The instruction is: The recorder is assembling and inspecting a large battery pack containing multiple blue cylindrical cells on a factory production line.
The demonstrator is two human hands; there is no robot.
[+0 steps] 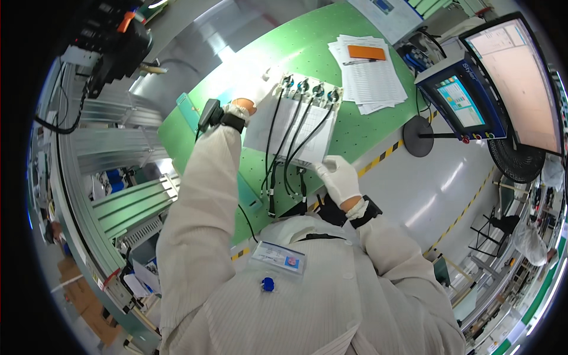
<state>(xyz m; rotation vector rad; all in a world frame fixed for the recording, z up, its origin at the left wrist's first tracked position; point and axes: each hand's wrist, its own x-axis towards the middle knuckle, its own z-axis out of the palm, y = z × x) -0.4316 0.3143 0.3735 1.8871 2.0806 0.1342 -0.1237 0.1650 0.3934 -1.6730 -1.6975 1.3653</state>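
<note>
Head view: gloved hands (338, 177) (both) on cable board (296, 121)

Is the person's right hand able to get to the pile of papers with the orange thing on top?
Probably yes. The right hand grips the near edge of the white panel with black cables. The paper stack lies farther back on the green table, with bare tabletop between, but the hand would have to let go first.

Both gloved hands reach forward: left hand (247, 102) stretched far out, right hand (338, 177) nearer, fingers curled.
</note>
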